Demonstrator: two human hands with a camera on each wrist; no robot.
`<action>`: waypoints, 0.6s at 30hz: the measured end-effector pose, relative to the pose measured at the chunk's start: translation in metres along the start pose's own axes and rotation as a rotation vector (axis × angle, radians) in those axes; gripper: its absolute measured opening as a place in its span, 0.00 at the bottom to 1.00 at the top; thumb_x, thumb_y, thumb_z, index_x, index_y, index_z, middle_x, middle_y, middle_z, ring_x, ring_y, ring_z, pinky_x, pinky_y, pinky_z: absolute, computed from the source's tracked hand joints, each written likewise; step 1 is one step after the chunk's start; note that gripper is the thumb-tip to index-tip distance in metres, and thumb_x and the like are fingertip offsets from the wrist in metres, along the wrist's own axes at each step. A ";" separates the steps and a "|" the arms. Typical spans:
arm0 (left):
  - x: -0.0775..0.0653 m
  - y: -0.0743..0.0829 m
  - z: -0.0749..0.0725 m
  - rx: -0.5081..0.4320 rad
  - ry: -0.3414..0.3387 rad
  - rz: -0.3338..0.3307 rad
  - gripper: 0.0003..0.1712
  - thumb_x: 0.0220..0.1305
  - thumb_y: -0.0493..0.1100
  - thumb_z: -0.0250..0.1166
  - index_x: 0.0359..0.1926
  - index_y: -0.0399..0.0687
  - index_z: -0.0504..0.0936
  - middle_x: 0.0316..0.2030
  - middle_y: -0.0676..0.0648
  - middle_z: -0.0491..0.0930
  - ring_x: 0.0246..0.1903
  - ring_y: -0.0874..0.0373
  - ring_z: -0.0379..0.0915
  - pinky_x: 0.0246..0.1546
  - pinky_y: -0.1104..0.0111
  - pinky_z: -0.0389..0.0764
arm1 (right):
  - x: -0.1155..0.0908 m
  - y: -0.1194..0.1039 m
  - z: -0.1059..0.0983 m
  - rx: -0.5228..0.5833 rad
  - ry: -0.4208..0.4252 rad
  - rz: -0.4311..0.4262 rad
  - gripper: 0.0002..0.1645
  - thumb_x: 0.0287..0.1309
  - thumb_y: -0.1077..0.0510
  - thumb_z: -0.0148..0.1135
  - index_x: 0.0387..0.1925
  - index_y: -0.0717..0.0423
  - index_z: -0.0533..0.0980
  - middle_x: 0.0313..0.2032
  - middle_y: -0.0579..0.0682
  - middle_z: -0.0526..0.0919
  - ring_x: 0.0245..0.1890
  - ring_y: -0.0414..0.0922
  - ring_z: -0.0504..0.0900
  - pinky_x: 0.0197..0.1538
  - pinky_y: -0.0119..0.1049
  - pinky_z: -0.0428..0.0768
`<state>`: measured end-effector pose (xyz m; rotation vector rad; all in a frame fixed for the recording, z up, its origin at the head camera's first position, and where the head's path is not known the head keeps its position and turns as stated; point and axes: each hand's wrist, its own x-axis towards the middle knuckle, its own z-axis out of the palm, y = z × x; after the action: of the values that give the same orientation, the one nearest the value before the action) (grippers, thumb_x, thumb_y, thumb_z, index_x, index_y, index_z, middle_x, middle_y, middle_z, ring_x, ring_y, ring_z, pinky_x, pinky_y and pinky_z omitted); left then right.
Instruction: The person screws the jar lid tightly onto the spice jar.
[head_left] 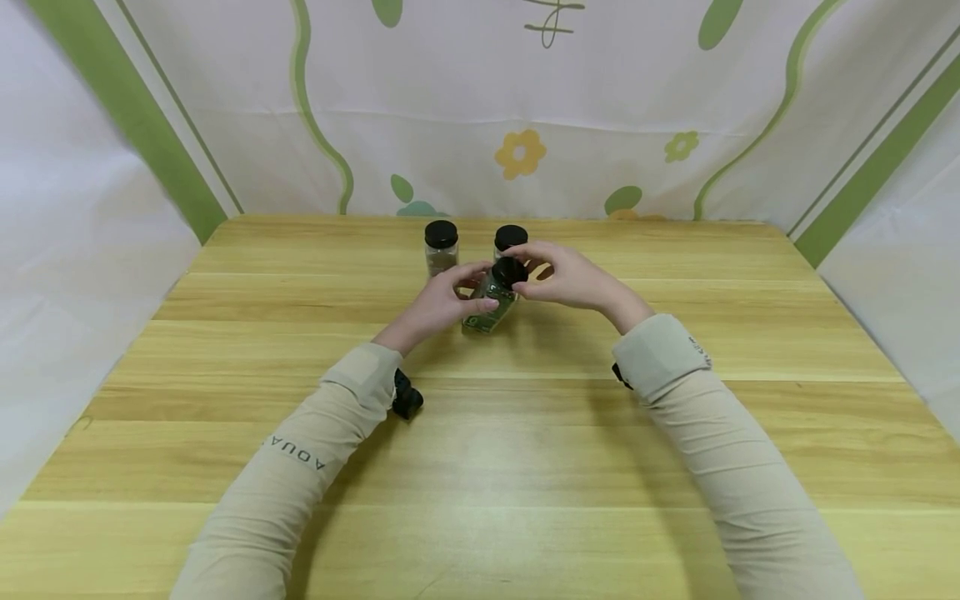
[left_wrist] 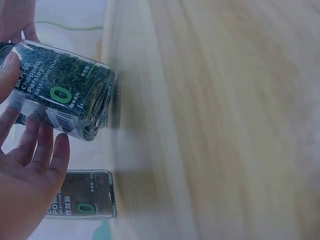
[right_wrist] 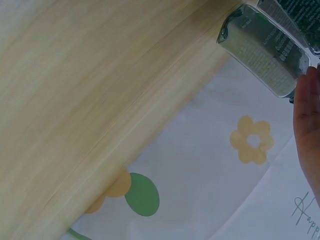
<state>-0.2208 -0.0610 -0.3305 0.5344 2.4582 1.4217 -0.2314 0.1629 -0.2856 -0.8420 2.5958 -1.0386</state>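
A clear glass jar of chopped parsley [left_wrist: 65, 75] with a black lid [head_left: 510, 271] is held tilted above the table, lid toward the upper right in the head view. My left hand [head_left: 442, 304] grips its body, thumb across the label and fingers beneath. From the right, my right hand [head_left: 573, 279] pinches around the lid with thumb and fingers. Just behind, a jar with pale contents [right_wrist: 265, 50] stands partly hidden by the parsley jar and right hand. To the left, a jar of brown powder [head_left: 441, 254] stands upright beyond my left hand.
The wooden table [head_left: 495, 467] stretches toward me and to both sides. A white printed curtain [head_left: 600, 150] with flowers and leaves hangs along its far edge, close behind the jars. Black wrist gear [head_left: 407, 396] sticks out under the left cuff.
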 end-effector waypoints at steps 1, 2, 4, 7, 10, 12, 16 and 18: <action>0.000 0.000 0.000 -0.001 0.000 0.001 0.37 0.63 0.48 0.65 0.71 0.53 0.62 0.64 0.44 0.69 0.61 0.50 0.66 0.62 0.55 0.71 | 0.000 0.000 0.000 -0.005 0.003 0.005 0.31 0.59 0.56 0.61 0.64 0.54 0.68 0.59 0.53 0.74 0.55 0.49 0.74 0.60 0.50 0.74; 0.000 0.000 0.000 -0.004 -0.001 0.001 0.37 0.63 0.48 0.65 0.70 0.53 0.62 0.64 0.44 0.69 0.61 0.50 0.66 0.62 0.55 0.71 | 0.000 -0.001 0.000 -0.007 0.007 0.010 0.30 0.59 0.55 0.61 0.63 0.53 0.69 0.58 0.53 0.75 0.54 0.49 0.74 0.59 0.50 0.74; 0.000 0.000 0.000 -0.014 -0.002 -0.001 0.37 0.63 0.48 0.65 0.70 0.54 0.63 0.64 0.44 0.69 0.61 0.49 0.66 0.61 0.54 0.71 | 0.000 -0.002 0.000 -0.011 0.014 0.020 0.29 0.59 0.55 0.62 0.62 0.53 0.69 0.57 0.53 0.76 0.53 0.48 0.74 0.58 0.49 0.75; 0.001 0.000 0.000 -0.041 0.001 -0.006 0.37 0.63 0.47 0.66 0.70 0.54 0.62 0.64 0.43 0.69 0.61 0.48 0.67 0.61 0.54 0.72 | 0.001 -0.002 0.001 -0.011 0.023 0.036 0.28 0.59 0.53 0.63 0.61 0.53 0.70 0.55 0.52 0.76 0.52 0.48 0.75 0.57 0.48 0.76; 0.001 -0.001 0.001 -0.081 0.012 -0.012 0.38 0.62 0.46 0.66 0.71 0.53 0.62 0.64 0.42 0.69 0.61 0.48 0.67 0.61 0.54 0.72 | 0.001 -0.003 0.002 -0.002 0.031 0.051 0.27 0.59 0.52 0.63 0.59 0.53 0.71 0.53 0.53 0.77 0.50 0.49 0.76 0.55 0.47 0.76; 0.001 -0.002 0.002 -0.103 0.021 -0.011 0.38 0.61 0.45 0.67 0.70 0.52 0.62 0.63 0.42 0.69 0.61 0.48 0.67 0.61 0.54 0.72 | 0.001 -0.003 0.002 0.003 0.038 0.058 0.27 0.59 0.52 0.64 0.59 0.53 0.71 0.51 0.54 0.78 0.50 0.50 0.77 0.55 0.46 0.77; 0.001 -0.002 0.002 -0.107 0.026 -0.015 0.35 0.61 0.45 0.67 0.68 0.52 0.64 0.62 0.42 0.71 0.59 0.48 0.69 0.58 0.54 0.74 | 0.001 -0.003 0.004 0.015 0.064 0.076 0.24 0.58 0.51 0.65 0.55 0.53 0.73 0.48 0.54 0.78 0.49 0.49 0.78 0.54 0.45 0.77; 0.001 -0.002 0.002 -0.097 0.026 -0.018 0.34 0.61 0.46 0.67 0.67 0.53 0.66 0.61 0.43 0.71 0.58 0.47 0.70 0.57 0.53 0.75 | 0.002 -0.004 0.004 0.010 0.081 0.096 0.23 0.57 0.49 0.66 0.52 0.53 0.74 0.46 0.53 0.79 0.48 0.48 0.78 0.52 0.44 0.77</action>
<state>-0.2215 -0.0602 -0.3331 0.4755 2.3922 1.5408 -0.2295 0.1572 -0.2857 -0.6796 2.6659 -1.0798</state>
